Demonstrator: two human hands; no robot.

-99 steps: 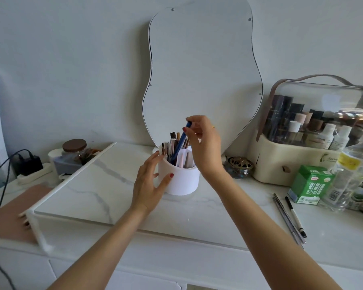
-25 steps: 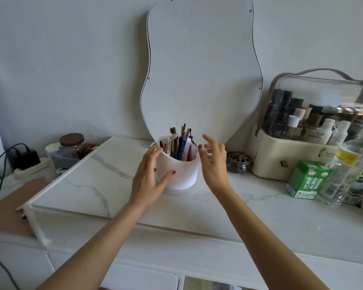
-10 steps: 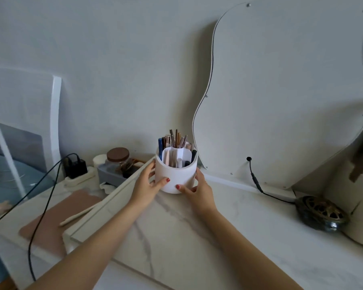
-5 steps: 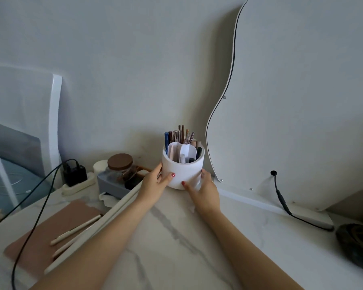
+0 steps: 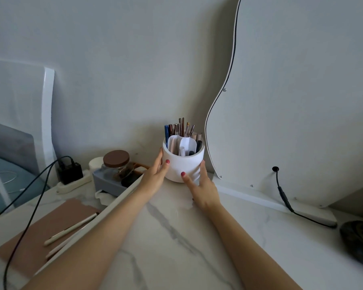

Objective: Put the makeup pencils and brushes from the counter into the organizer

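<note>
The white round organizer (image 5: 184, 164) stands on the marble slab (image 5: 176, 237) near the wall, just left of the mirror's edge. Several makeup pencils and brushes (image 5: 179, 130) stick up from its compartments. My left hand (image 5: 155, 174) wraps its left side with the thumb on the front. My right hand (image 5: 203, 189) presses its right lower side, thumb on the front. Both hands hold the organizer between them.
A wavy mirror (image 5: 302, 101) leans on the wall at right, its black cable (image 5: 285, 201) trailing over the counter. Left of the slab sit a brown-lidded jar (image 5: 116, 162) in a grey tray, a charger (image 5: 69, 171) and two pale pens (image 5: 69, 231) on a brown pad.
Both hands have pushed the organizer back and left across the slab to the wall beside the mirror. The pencils that lay on the counter at right are gone from view.
</note>
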